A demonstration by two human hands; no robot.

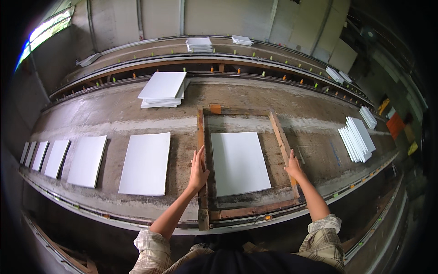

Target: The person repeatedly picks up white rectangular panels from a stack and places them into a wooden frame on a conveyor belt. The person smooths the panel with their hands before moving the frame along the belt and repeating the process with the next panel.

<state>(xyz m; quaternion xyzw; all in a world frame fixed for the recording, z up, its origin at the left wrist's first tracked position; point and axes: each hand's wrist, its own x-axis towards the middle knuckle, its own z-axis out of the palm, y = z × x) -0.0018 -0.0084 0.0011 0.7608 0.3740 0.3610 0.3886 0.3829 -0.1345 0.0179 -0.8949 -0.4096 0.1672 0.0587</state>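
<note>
A rectangular wooden frame [280, 130] lies on the long table in front of me, around a white sheet [242, 166]. I cannot tell whether mesh is stretched across it. My left hand [197, 176] holds the frame's left bar, fingers extended along its outer side and thumb over the wood. On the opposite bar, my right hand [295, 168] grips with its thumb toward the inside; some of its fingers are hidden. Left of the frame lies another white sheet [145, 164], the nearest in a row of several.
Beyond the frame sits a white stack [163, 86], its layers slightly askew. Another leaning stack [358, 140] stands at the right. The table's near rail [132, 223] carries small orange and green stops. A second long table [159, 48] with more stacks runs along the wall.
</note>
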